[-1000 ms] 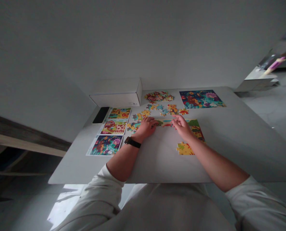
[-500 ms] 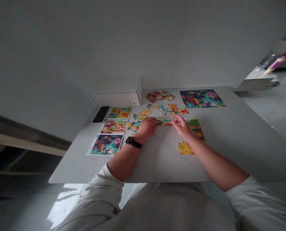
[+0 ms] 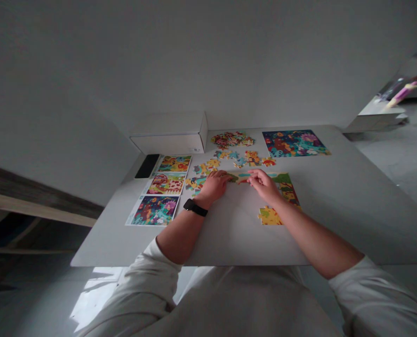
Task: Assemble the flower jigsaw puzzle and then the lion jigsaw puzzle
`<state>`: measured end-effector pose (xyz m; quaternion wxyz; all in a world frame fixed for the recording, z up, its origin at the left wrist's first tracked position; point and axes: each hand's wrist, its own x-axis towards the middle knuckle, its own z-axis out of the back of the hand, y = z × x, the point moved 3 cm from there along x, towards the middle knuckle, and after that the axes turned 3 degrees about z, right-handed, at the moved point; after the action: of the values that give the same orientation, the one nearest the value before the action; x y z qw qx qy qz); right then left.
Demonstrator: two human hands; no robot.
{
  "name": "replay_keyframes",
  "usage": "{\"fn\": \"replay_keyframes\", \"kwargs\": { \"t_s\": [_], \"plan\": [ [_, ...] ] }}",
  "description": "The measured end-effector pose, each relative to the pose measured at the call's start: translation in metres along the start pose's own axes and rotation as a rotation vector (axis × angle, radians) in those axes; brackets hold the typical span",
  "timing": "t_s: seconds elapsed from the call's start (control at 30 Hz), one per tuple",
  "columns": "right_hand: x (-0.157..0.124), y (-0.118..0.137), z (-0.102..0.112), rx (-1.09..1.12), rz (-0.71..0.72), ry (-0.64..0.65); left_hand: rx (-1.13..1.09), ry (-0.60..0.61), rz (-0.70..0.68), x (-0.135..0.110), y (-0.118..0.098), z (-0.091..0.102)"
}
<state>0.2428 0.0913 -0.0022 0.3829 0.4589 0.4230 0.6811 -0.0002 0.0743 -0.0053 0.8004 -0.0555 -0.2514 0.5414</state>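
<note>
Leftmost on the pale bench [image 3: 103, 241], at the left of the frame, a black phone-like slab [image 3: 147, 166] is seen lying beside a column of three printed picture cards [image 3: 155, 210]. Just above these, left of the upper centre, a closed white box [image 3: 166, 143] is set near the wall. To the right of the cards, loose puzzle pieces [image 3: 212, 164] are scattered, some of them partly covered by the left hand [image 3: 214, 185], on whose wrist a dark watch [image 3: 190, 205] is worn.

By the left hand, laid palm down near the centre of the frame, the left end of an assembled puzzle border [image 3: 244, 175] is covered; its grip is turned away, and whether anything is held cannot be told. Above, a heap of mixed pieces [image 3: 231, 139] is piled. The middle of the border is met by the right hand [image 3: 263, 183], whose grip is narrow, thumb and fingers being drawn together; whether a piece is pinched there cannot be told.

Below the right hand, a yellow joined section [image 3: 269, 216] is partly hidden by the forearm. At the upper right of the bench, a dark blue illustrated sheet [image 3: 296, 143] is laid flat.
</note>
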Motion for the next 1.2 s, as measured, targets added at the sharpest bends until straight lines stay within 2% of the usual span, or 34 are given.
{"fn": "replay_keyframes", "kwargs": {
  "t_s": [0.23,0.37,0.47,0.57,0.63,0.73,0.9,1.03,1.2],
  "plan": [
    [-0.002,0.002,-0.002,-0.016,-0.011,0.013,0.037,0.0,0.0,-0.002,-0.001,0.001],
    [-0.001,0.014,0.003,-0.065,0.026,0.007,0.048,-0.028,-0.017,-0.002,-0.005,0.003],
    [0.005,0.032,0.023,-0.198,0.108,0.036,0.032,-0.005,-0.038,-0.001,-0.007,0.003],
    [0.009,0.044,0.06,-0.392,0.189,0.104,0.03,0.02,-0.055,0.0,-0.009,0.002],
    [0.007,0.041,0.086,-0.539,0.203,0.162,0.015,0.026,-0.077,0.0,-0.012,0.002],
    [-0.009,0.026,0.114,-0.785,0.122,0.328,-0.018,0.063,-0.123,-0.003,-0.02,0.002],
    [-0.045,0.006,0.128,-1.026,-0.06,0.555,-0.028,0.148,-0.165,-0.007,-0.032,-0.001],
    [-0.054,0.001,0.132,-1.051,-0.07,0.594,-0.013,0.182,-0.18,-0.007,-0.037,-0.006],
    [-0.049,-0.01,0.15,-1.034,-0.053,0.61,0.009,0.221,-0.187,0.0,-0.043,-0.014]
  ]
}}
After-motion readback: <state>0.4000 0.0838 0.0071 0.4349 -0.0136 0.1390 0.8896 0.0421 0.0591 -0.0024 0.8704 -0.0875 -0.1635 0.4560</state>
